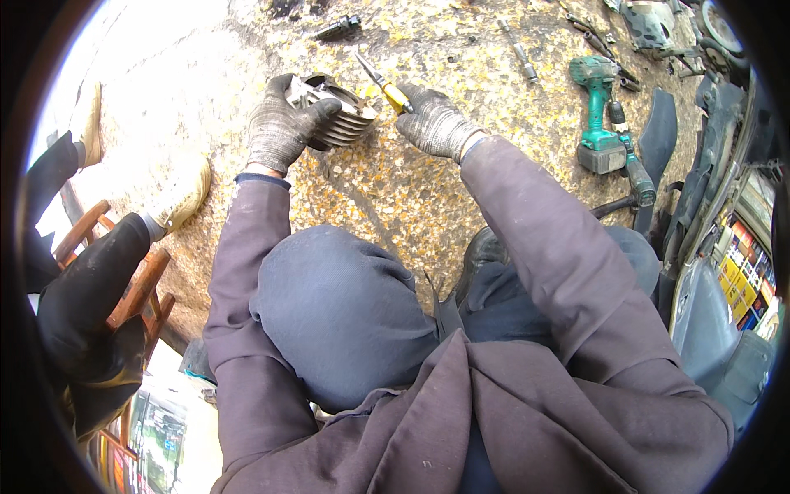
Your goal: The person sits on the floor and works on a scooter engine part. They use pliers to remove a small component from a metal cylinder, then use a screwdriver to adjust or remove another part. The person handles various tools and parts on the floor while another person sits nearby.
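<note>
1. The gloved left hand (280, 123) is closed around the side of a finned metal part (344, 128), thumb over its near rim; the part sits in front of the person, and I cannot tell whether it touches the ground (362, 193).
2. The gloved right hand (434, 123) grips a yellow-handled tool (396, 98) just beside the part, its slim metal end pointing up and to the left, not set against the fins.
3. The work looks under way: part and tool are both in hand. The part appears separate from any larger assembly, but its inner face is too unclear to show what is finished.
4. How much remains cannot be told; with the tool in hand, some handwork on the part probably does.
5. A green drill (596, 111) lies to the right, untouched, with a metal rod (520, 53) near it.
</note>
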`<action>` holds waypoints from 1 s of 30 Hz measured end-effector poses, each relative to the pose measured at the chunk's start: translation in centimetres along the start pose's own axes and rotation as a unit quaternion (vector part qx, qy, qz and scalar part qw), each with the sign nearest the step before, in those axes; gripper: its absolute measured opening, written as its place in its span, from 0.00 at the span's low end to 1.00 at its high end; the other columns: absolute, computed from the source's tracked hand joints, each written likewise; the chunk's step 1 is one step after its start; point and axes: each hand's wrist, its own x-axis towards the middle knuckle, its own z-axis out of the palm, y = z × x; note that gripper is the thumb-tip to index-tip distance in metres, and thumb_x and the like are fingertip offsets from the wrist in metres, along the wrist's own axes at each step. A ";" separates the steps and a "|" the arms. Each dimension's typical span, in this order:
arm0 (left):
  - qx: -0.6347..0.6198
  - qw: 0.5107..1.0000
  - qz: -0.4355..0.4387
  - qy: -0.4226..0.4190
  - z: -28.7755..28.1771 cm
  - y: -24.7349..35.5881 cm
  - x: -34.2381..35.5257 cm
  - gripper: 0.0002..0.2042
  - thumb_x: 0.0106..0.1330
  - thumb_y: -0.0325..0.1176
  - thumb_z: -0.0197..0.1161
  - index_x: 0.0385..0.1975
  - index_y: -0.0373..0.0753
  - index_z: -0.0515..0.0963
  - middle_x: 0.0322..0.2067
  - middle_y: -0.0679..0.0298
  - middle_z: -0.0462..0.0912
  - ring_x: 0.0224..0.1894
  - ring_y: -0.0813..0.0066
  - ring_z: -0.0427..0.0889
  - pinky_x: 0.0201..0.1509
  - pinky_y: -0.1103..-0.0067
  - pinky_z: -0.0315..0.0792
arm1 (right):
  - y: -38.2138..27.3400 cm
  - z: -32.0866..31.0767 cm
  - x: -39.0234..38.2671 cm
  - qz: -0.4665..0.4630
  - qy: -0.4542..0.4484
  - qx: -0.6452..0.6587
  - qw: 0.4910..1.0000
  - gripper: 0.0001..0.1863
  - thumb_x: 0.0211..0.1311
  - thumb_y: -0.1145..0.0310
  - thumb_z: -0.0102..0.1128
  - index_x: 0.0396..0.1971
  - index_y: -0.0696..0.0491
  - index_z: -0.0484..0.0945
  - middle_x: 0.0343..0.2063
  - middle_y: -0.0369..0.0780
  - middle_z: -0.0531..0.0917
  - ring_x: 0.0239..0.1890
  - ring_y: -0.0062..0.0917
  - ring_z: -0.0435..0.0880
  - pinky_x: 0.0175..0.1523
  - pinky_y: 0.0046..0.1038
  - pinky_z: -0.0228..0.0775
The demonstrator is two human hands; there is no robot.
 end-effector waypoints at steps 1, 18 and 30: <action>-0.011 1.000 -0.001 0.000 -0.1 0.0 -0.1 0.41 0.45 0.46 0.78 0.57 0.30 0.67 0.44 0.47 0.81 0.45 0.60 0.83 0.50 0.71 0.76 | 0.2 0.2 -0.2 0.006 -0.015 0.017 1.000 0.27 0.58 0.63 0.56 0.59 0.52 0.69 0.47 0.54 0.80 0.51 0.45 0.79 0.55 0.38 0.70; -0.488 0.846 -0.206 -0.059 -1.8 -1.4 -4.9 0.21 0.66 0.47 0.58 0.52 0.39 0.75 0.42 0.57 0.82 0.41 0.67 0.82 0.43 0.68 0.78 | 6.4 -0.6 -5.2 0.071 -0.015 -0.149 0.986 0.22 0.54 0.68 0.54 0.51 0.55 0.76 0.45 0.53 0.81 0.49 0.45 0.80 0.54 0.38 0.72; -0.709 0.671 -0.137 -0.168 -3.3 3.6 -8.6 0.24 0.68 0.45 0.51 0.58 0.35 0.67 0.56 0.51 0.72 0.56 0.57 0.74 0.58 0.59 0.73 | 4.6 0.6 -6.9 0.040 -0.005 -0.177 0.983 0.20 0.58 0.65 0.53 0.48 0.56 0.79 0.47 0.52 0.81 0.50 0.42 0.80 0.56 0.38 0.71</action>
